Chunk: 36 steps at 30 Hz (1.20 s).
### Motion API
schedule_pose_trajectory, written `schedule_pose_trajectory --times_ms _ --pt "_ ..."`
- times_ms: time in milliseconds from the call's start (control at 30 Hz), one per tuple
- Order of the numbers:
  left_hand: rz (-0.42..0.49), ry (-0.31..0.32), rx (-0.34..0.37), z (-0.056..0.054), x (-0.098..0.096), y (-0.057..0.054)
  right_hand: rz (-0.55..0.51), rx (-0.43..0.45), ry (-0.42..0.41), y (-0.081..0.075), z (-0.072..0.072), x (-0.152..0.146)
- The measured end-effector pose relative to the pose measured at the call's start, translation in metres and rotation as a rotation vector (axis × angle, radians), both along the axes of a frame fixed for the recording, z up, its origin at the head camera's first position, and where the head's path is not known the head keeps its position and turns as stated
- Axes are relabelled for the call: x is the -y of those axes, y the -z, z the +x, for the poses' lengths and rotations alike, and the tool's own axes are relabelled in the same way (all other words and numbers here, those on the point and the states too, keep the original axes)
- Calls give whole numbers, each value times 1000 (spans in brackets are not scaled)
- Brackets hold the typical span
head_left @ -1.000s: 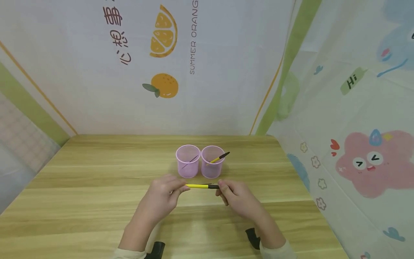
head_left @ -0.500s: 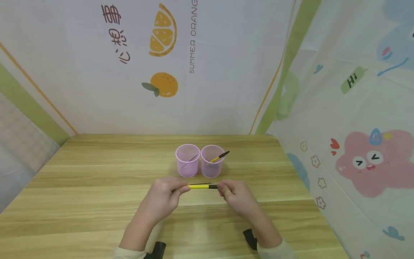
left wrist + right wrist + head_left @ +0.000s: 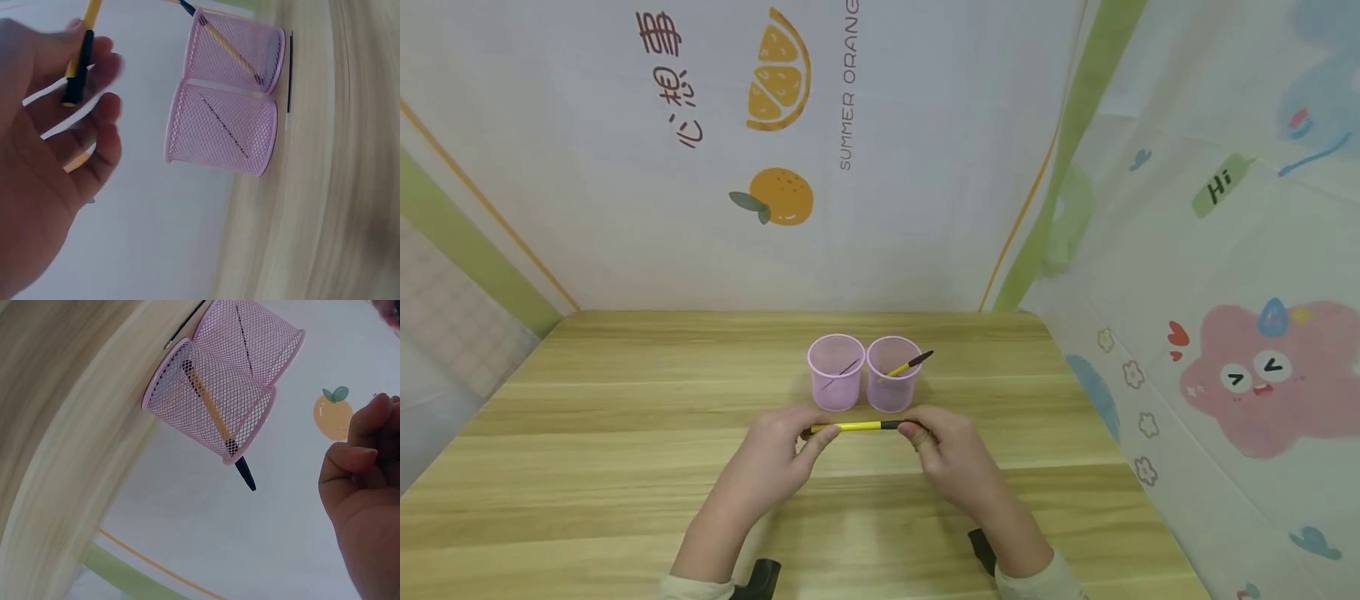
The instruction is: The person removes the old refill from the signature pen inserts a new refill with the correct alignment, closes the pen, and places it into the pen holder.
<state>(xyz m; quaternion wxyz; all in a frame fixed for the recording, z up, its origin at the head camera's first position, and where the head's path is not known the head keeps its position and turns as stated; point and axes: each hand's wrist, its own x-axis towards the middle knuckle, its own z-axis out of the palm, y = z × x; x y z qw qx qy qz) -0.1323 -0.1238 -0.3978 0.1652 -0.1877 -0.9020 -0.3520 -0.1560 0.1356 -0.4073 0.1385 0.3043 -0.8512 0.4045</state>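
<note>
A yellow pen (image 3: 859, 427) with black ends is held level in front of two pink mesh cups. My left hand (image 3: 777, 457) pinches its left end between thumb and fingers; a black end pokes out past the thumb (image 3: 77, 84). At the pen's black right end, my right hand (image 3: 957, 457) grips with thumb and curled fingers. In the right wrist view that hand (image 3: 369, 481) is cut off by the frame edge, and the pen hardly shows. A thin black refill (image 3: 290, 69) lies on the table by the cups; hands and pen hide it in the head view.
The left mesh cup (image 3: 837, 398) holds a thin dark refill (image 3: 841, 375). Touching it, the right mesh cup (image 3: 891, 400) holds a yellow-and-black pen (image 3: 917, 360) leaning out. The wooden table (image 3: 587, 433) ends at a printed cloth backdrop (image 3: 910, 233).
The right fingers have shifted slightly left along the pen. The pen has risen a little, and its left black end shows beside the left thumb. The refill behind it is covered.
</note>
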Motion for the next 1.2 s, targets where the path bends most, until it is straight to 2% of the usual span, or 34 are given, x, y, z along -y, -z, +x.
schedule_pose_trajectory --times_ms 133,333,467,633,800,933,1033,1200 --pt "-66 -8 -104 0 -1 3 -19 59 5 -2 1 -2" --pt "-80 -19 -261 1 -4 5 2 56 50 -4 2 0" --pt "-87 -24 -327 1 -4 6 -2 83 80 -6 4 0" --pt "-133 -25 -392 0 -4 7 13 113 59 -8 4 -1" --pt "-178 -15 -454 -2 -3 9 73 198 3 -7 2 -3" --pt "-187 -5 -473 -2 -4 11 101 246 -31 -7 2 -4" --pt "-192 -1 -485 -2 -4 12 108 250 -27 -8 2 -4" --pt "-217 -3 -482 0 -5 12 120 204 14 -9 4 -4"
